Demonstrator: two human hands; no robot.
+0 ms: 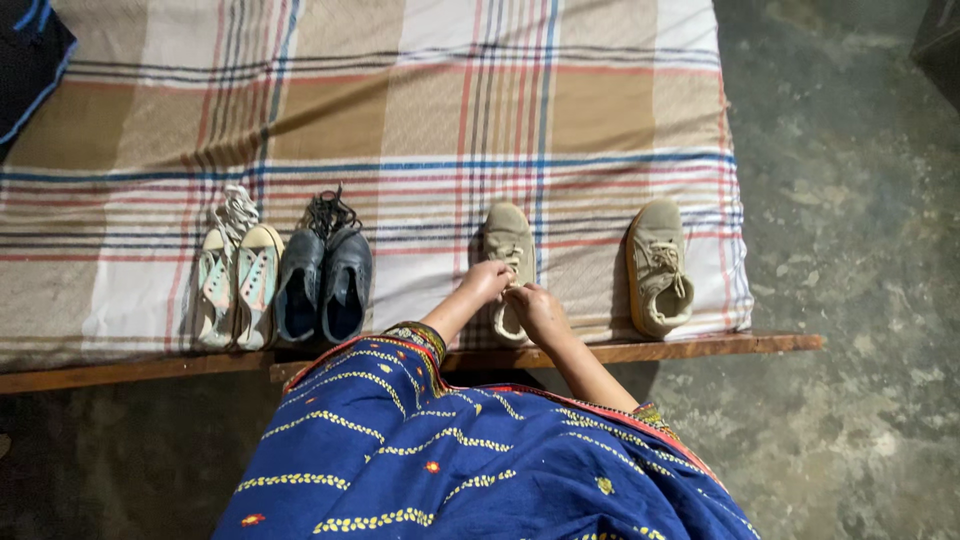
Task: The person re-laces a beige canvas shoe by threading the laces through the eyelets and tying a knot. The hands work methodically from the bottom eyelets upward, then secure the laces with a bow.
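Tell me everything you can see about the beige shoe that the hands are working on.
The beige shoe is a low lace-up sneaker, suede-like or canvas by its look, with a pale sole edge. It lies sole down on the checked blanket, toe pointing away from the person, near the wooden edge. The left hand and right hand both rest on its lace area and opening, covering the heel half. Its mate lies apart to the right, tilted on its side.

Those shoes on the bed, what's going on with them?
A person in a blue dress has both hands on a beige shoe on the checked blanket: left hand and right hand at its laces. Its partner lies apart to the right. A pale green pair and a dark pair sit left.
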